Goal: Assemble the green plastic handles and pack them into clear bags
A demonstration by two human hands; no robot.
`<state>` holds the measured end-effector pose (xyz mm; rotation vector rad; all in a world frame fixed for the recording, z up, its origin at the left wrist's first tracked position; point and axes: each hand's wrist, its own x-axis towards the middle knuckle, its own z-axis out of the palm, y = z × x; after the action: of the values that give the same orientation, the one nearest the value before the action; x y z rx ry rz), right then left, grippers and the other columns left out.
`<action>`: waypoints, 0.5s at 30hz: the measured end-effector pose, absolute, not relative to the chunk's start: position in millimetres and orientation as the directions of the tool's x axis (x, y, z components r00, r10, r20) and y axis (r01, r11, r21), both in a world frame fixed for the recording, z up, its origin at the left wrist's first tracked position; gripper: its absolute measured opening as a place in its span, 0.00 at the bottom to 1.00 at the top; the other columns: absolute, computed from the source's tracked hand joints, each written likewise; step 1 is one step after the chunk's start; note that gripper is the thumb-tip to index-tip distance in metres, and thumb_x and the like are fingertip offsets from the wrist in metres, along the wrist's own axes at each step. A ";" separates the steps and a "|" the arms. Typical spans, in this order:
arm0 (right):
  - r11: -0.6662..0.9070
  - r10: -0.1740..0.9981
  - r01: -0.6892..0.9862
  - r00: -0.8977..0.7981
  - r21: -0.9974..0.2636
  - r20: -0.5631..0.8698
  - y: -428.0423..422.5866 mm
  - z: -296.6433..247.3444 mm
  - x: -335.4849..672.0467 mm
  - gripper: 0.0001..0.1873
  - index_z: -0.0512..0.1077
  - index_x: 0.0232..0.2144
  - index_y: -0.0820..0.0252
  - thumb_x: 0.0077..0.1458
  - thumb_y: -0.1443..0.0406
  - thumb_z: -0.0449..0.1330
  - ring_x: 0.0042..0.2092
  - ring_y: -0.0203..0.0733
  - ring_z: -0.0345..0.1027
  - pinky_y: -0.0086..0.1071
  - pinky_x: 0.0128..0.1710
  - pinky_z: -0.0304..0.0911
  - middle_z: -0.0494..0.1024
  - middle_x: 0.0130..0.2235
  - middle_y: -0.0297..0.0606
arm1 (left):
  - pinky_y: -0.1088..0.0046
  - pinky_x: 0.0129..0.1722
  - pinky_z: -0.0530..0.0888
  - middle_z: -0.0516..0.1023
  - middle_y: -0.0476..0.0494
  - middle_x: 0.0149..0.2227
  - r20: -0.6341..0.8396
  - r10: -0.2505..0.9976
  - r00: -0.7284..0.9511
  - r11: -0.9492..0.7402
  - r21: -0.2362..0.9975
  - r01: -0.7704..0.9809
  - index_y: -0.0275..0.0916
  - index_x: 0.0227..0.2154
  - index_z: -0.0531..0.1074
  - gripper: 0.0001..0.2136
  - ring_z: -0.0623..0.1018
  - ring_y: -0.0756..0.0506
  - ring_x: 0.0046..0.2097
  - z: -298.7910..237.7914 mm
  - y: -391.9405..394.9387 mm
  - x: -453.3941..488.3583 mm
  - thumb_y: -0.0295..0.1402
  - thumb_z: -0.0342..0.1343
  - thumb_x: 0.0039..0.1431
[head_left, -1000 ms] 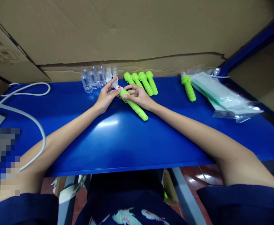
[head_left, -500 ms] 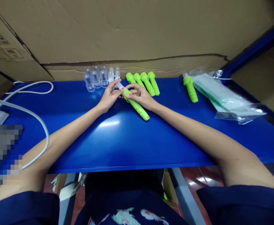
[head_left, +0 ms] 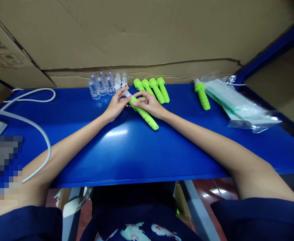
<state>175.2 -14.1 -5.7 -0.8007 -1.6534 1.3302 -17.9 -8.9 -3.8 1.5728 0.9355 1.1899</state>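
Note:
My right hand is closed round the upper part of a ribbed lime-green flashlight handle, which slants down to the right over the table. At its far end, the fingers of my left hand pinch a small white-and-clear tip piece with a red spot. Whether that piece sits inside the handle is hidden by my fingers. Just beyond my left hand stand two similar white-and-clear pieces. Several clear plastic domes stand upright to their left. Several more green handles lie side by side behind my right hand.
Farther right on the blue table lies another green handle with a clear tip. Next to it is a clear plastic bag with pale contents. A white cable loops at left over my forearm. Cardboard walls the back.
The view has shifted slightly, moving the table items a little to the left. Both hands keep their hold on the handle and tip piece; no clear change in the grip shows.

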 end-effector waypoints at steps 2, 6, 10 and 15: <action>0.235 0.872 -0.019 -0.438 -0.972 0.220 -13.8 -5.9 175.4 0.35 0.68 0.44 0.55 0.44 0.43 0.75 0.38 0.39 0.78 0.34 0.42 0.74 0.81 0.34 0.33 | 0.69 0.42 0.77 0.77 0.43 0.45 0.265 0.934 0.238 -0.282 0.959 0.041 0.40 0.56 0.68 0.20 0.78 0.47 0.41 -3.3 -9.6 -17.5 0.33 0.60 0.61; 0.250 0.870 -0.002 -0.438 -0.968 0.225 -13.5 -6.6 175.7 0.35 0.68 0.44 0.55 0.45 0.42 0.74 0.38 0.39 0.78 0.34 0.41 0.74 0.82 0.35 0.33 | 0.66 0.45 0.77 0.77 0.44 0.44 0.267 0.934 0.237 -0.284 0.958 0.039 0.40 0.56 0.68 0.19 0.79 0.46 0.42 -3.9 -10.0 -17.1 0.31 0.59 0.62; 0.242 0.876 0.001 -0.430 -0.970 0.218 -14.1 -6.4 175.4 0.37 0.68 0.44 0.55 0.43 0.41 0.75 0.38 0.38 0.78 0.33 0.41 0.74 0.82 0.36 0.33 | 0.63 0.47 0.78 0.77 0.43 0.44 0.264 0.935 0.238 -0.280 0.959 0.036 0.41 0.59 0.67 0.22 0.80 0.45 0.42 -7.9 -7.1 -17.9 0.33 0.61 0.64; 0.265 0.873 0.009 -0.428 -0.964 0.236 -15.5 -5.0 175.6 0.36 0.66 0.43 0.55 0.44 0.40 0.74 0.38 0.39 0.77 0.34 0.41 0.74 0.81 0.37 0.35 | 0.58 0.50 0.79 0.78 0.41 0.49 0.287 0.923 0.258 -0.296 0.955 -0.005 0.48 0.63 0.62 0.31 0.82 0.42 0.46 -16.6 -0.1 -19.6 0.46 0.66 0.61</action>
<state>175.6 -15.5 -5.0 -0.8190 -1.6853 1.2779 -19.6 -0.1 -16.6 1.5607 0.8811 1.2034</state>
